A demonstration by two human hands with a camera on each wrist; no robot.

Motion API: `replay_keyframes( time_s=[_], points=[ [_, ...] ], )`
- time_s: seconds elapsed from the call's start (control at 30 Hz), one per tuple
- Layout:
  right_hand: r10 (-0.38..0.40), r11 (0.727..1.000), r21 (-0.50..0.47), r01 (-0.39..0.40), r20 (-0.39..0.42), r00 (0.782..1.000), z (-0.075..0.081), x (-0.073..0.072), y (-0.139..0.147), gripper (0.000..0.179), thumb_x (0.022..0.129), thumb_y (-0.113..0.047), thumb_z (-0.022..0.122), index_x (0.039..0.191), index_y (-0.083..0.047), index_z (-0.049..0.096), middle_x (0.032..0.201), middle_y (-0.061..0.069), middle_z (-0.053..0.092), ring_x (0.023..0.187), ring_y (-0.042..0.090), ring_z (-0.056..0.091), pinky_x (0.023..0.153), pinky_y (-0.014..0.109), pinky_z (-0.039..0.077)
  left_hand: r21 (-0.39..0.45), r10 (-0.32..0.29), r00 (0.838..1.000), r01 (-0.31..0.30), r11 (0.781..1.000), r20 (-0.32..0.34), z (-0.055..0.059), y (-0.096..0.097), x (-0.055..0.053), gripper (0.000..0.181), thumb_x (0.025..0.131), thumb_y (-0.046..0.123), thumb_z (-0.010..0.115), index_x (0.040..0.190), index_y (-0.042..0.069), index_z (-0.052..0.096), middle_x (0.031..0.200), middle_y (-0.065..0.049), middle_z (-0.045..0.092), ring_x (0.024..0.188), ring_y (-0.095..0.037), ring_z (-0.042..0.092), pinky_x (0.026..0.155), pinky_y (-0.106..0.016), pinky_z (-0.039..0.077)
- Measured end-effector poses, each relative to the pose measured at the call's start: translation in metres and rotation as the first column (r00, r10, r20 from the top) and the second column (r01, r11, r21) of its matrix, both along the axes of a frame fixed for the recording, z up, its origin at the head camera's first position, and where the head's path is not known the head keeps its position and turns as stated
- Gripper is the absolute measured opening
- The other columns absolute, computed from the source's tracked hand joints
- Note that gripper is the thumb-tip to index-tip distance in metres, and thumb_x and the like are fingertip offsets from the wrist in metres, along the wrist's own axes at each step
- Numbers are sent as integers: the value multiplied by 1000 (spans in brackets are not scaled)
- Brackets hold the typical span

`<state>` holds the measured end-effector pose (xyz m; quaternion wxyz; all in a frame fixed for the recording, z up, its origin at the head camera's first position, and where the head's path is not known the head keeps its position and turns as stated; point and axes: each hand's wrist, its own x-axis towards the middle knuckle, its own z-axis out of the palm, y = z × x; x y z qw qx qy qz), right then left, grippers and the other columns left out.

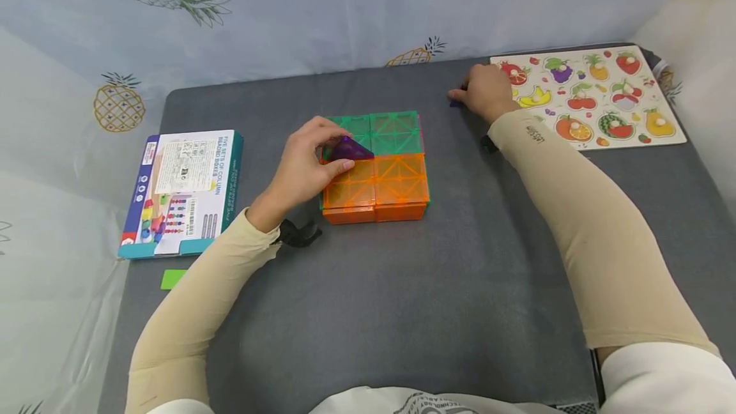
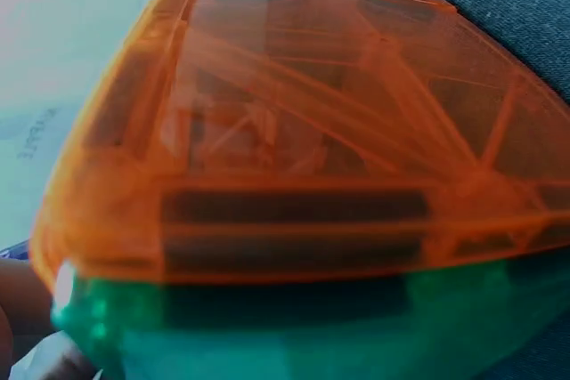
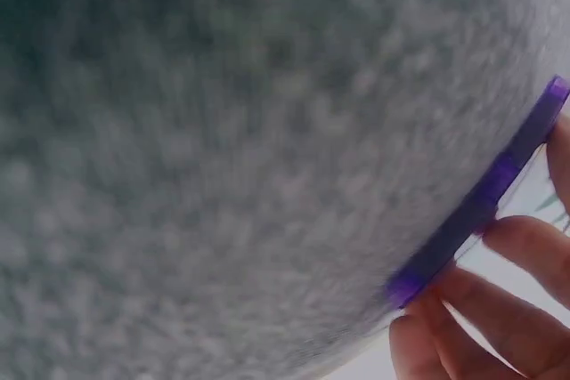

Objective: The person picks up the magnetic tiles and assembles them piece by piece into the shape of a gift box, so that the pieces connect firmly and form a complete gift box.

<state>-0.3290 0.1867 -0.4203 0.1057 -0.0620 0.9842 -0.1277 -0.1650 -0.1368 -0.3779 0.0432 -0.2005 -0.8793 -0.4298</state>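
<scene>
In the head view my left hand [image 1: 305,158] pinches a purple triangular magnetic tile [image 1: 352,149] between thumb and fingers. That tile stands tilted over a low box of translucent tiles, with orange tiles [image 1: 400,179] at the front and green tiles [image 1: 397,133] behind. The left wrist view is filled by the box's orange side [image 2: 338,104], with a bit of finger at lower left. My right hand [image 1: 490,91] is at the back of the table, beside the fruit board. Its fingers [image 3: 499,309] grip a second purple tile [image 3: 476,202], seen edge-on close over the grey surface.
A wooden fruit knob puzzle [image 1: 604,104] lies at the back right. On the left is a beaded-boxes carton [image 1: 184,190], with a small green piece [image 1: 172,278] just in front of it. A pineapple-print curtain [image 1: 322,11] hangs behind the grey table [image 1: 368,312].
</scene>
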Motion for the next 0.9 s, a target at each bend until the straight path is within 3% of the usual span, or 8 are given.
replay_keyframes(
  time_s=[0.13, 0.23, 0.3, 0.43, 0.57, 0.63, 0.73, 0.9],
  points=[
    [76, 997, 32, -76, 7, 997, 2, 12, -5, 45, 92, -40, 62, 103, 4, 66, 94, 21, 65, 84, 34, 59, 73, 45, 49, -18, 49, 999, -49, 999, 13, -6, -7, 8, 54, 78, 19, 81, 127, 5, 61, 124, -14, 50, 104, -28, 47, 87, -46, 41],
    [130, 990, 54, -133, 59, 990, 7, 23, -7, 46, 92, -35, 64, 115, 5, 58, 108, 25, 60, 96, 38, 55, 85, 50, 47, -51, 54, 990, -48, 998, 131, -12, -16, 16, 80, 79, 39, 78, 145, 12, 43, 143, -14, 35, 128, -30, 37, 103, -52, 35],
    [163, 983, 74, -170, 88, 983, 11, 30, -8, 46, 92, -30, 64, 120, 6, 54, 112, 27, 57, 100, 39, 52, 90, 52, 45, -57, 26, 972, -13, 998, 234, -16, -21, 23, 100, 75, 58, 72, 153, 18, 25, 154, -13, 21, 140, -31, 26, 110, -57, 28],
    [178, 980, 66, -189, 139, 974, 15, 38, -8, 48, 91, -23, 65, 124, 6, 46, 115, 30, 52, 103, 41, 47, 91, 53, 43, 13, -71, 916, 72, 997, 396, -26, -27, 37, 128, 62, 82, 60, 155, 22, -4, 162, -7, -2, 149, -28, 6, 116, -58, 15],
    [138, 990, -18, -137, 207, 969, 14, 36, -5, 62, 89, -26, 68, 134, 2, 36, 126, 31, 49, 110, 42, 48, 96, 54, 43, 113, -112, 874, 66, 991, 472, -38, -21, 53, 131, 64, 73, 69, 151, 29, -19, 162, 3, -9, 149, -20, 0, 119, -53, 10],
    [130, 991, -50, -122, 238, 962, 12, 32, -4, 69, 88, -27, 68, 140, 1, 32, 133, 31, 46, 114, 42, 48, 102, 55, 40, 157, -107, 873, 35, 987, 476, -42, -15, 60, 129, 70, 55, 78, 150, 32, -20, 162, 6, -5, 149, -16, 4, 119, -51, 11],
    [139, 990, -73, -124, 255, 957, 8, 30, -1, 67, 89, -28, 67, 140, 5, 38, 133, 30, 48, 113, 41, 49, 103, 54, 39, 248, -122, 891, 11, 969, 436, -41, -6, 67, 126, 75, 20, 83, 153, 29, -15, 162, 3, 8, 148, -19, 16, 119, -50, 15],
    [138, 984, -133, -118, 156, 978, 3, 39, 0, 41, 94, -31, 60, 111, 6, 63, 100, 23, 64, 83, 31, 54, 74, 41, 44, 268, -103, 919, -4, 963, 381, -34, 4, 73, 115, 79, 4, 77, 155, 18, -9, 159, -7, 21, 143, -24, 26, 118, -50, 19]
  ],
)
